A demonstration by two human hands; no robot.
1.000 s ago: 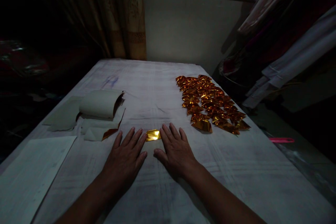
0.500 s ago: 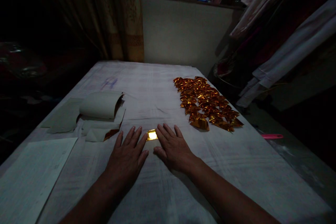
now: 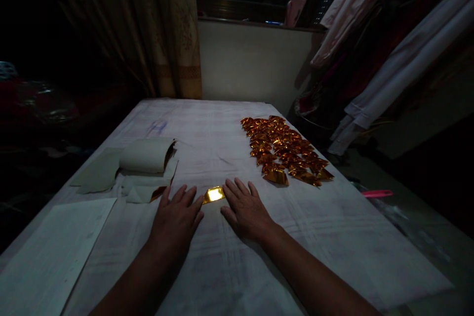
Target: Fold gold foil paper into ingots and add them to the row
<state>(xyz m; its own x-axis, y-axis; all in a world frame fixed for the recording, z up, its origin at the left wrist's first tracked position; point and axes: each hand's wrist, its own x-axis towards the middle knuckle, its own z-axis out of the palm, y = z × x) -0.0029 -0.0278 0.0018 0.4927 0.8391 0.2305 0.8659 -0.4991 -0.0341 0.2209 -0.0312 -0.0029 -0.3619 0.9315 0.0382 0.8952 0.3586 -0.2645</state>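
A small folded piece of shiny gold foil paper lies flat on the cloth-covered surface between my hands. My left hand rests palm down at its left end, fingers spread, with the index fingertip at the foil's edge. On the other side, my right hand lies flat with fingers stretched out, its fingertips touching the foil's right end. Several folded gold foil pieces sit in overlapping rows to the right, beyond my right hand.
Curled pale sheets, with gold showing beneath one corner, lie at the left. A white sheet is nearer on the left. A curtain hangs at the back; clothes hang at the right. A pink object lies beyond the right edge.
My hands have moved slightly apart, so more of the foil between them shows. The view has tilted up a little.
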